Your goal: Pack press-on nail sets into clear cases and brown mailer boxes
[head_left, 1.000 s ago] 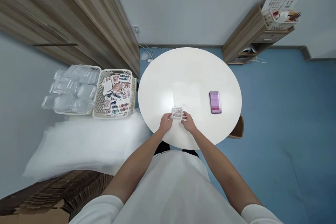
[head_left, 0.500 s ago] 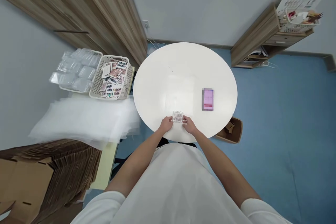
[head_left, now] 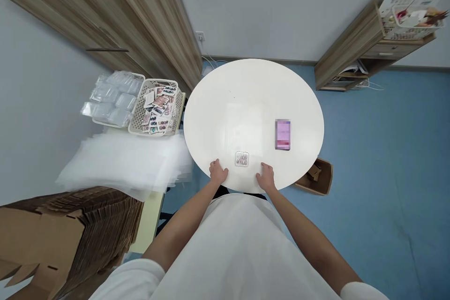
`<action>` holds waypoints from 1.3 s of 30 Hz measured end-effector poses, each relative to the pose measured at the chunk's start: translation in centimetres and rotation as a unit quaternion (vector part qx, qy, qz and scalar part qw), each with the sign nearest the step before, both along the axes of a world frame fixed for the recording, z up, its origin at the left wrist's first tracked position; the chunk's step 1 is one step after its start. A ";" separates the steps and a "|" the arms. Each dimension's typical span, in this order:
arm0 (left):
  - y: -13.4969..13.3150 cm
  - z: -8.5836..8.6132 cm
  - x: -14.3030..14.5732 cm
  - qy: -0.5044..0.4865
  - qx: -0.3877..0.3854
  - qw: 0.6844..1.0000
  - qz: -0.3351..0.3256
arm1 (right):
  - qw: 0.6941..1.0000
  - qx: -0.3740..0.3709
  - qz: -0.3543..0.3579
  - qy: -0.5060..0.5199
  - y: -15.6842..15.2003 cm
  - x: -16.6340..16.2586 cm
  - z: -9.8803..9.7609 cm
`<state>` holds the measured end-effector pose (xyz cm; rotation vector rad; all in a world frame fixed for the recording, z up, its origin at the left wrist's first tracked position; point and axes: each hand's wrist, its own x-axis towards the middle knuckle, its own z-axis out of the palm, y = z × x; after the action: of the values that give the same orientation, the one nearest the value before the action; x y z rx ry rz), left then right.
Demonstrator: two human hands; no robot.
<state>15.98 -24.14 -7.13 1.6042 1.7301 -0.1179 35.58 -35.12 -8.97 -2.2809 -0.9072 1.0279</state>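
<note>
The round white desk [head_left: 253, 98] filled the middle of the view, and off to its left a side surface carried a heap of translucent white sheets [head_left: 123, 161], with a stack of flattened cardboard [head_left: 66, 229] lying nearer the camera. Beyond the sheets sat a cream basket [head_left: 157, 108] packed with printed nail-set cards, and just beside it a tray of clear plastic cases [head_left: 112, 101]. A wooden cabinet [head_left: 151, 33] ran up the left, a wooden shelf unit [head_left: 355, 51] stood at the right, and a small brown box [head_left: 318, 177] sat on the blue floor by the desk's edge. On the desk itself, a pink phone [head_left: 283, 134] lay flat, well apart from the hands. And there was the small clear case [head_left: 242, 159], resting on the desk near its front edge, between the two hands and touched by neither. The left hand [head_left: 218, 172] lay on the rim, fingers loosely spread and holding nothing; the right hand [head_left: 266, 176] did the same on the other side, fingers apart, empty.
</note>
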 end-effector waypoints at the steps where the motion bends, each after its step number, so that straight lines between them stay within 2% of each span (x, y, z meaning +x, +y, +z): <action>1: -0.1 -0.2 -0.2 -0.005 -0.001 1.000 0.009 | 1.000 0.006 -0.025 0.000 -0.6 -0.2 -0.4; 5: -0.3 -1.2 -0.2 -0.034 -0.002 0.999 0.028 | 0.995 0.040 -0.096 0.009 -1.2 -1.2 -1.6; 7: -0.2 -1.5 0.2 -0.049 -0.020 0.998 0.037 | 0.994 0.012 -0.110 0.020 -0.7 -1.5 -1.5; 11: 0.1 -1.5 1.0 -0.063 -0.077 0.994 0.043 | 0.986 -0.096 -0.127 0.051 0.5 -1.7 -0.5; 13: 0.2 -1.3 1.3 -0.054 -0.097 0.993 0.043 | 0.977 -0.108 -0.151 0.100 0.9 -1.7 0.0; 15: 0.1 -0.9 1.3 -0.039 -0.071 0.996 0.025 | 0.960 -0.091 -0.190 0.182 1.1 -1.8 0.5; 16: 0.1 -0.6 1.2 -0.034 -0.038 0.999 -0.001 | 0.951 -0.079 -0.204 0.218 1.2 -1.8 0.7; 18: -0.2 0.0 1.0 -0.045 0.037 0.993 -0.098 | 0.929 -0.061 -0.228 0.284 1.4 -1.9 1.0; 20: -0.5 0.4 0.9 -0.080 0.078 0.965 -0.236 | 0.897 -0.051 -0.259 0.356 1.7 -2.0 1.4; 22: -0.7 0.6 1.0 -0.111 0.080 0.926 -0.353 | 0.844 -0.041 -0.302 0.441 1.9 -2.0 1.7; 24: -0.8 0.4 1.3 -0.121 0.077 0.898 -0.416 | 0.803 -0.043 -0.327 0.496 2.1 -2.0 2.0; 26: -0.9 0.0 1.9 -0.116 0.079 0.889 -0.436 | 0.788 -0.050 -0.331 0.517 2.3 -1.9 2.2; 32: -0.9 -1.3 2.9 -0.098 0.113 0.903 -0.403 | 0.788 -0.066 -0.332 0.514 2.3 -1.8 2.2; 35: -0.5 -1.5 2.9 -0.111 0.116 0.907 -0.390 | 0.793 -0.071 -0.306 0.522 2.1 -1.7 2.1; 37: 0.0 -1.5 3.1 -0.125 0.104 0.910 -0.380 | 0.826 -0.069 -0.269 0.491 1.7 -1.7 2.2; 39: 0.5 -1.3 3.4 -0.132 0.086 0.918 -0.363 | 0.901 -0.060 -0.240 0.358 1.2 -1.7 2.4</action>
<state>19.35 -23.60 -8.46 2.2129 0.8929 -0.1015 33.87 -33.96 -6.60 -1.8168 0.0227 1.5341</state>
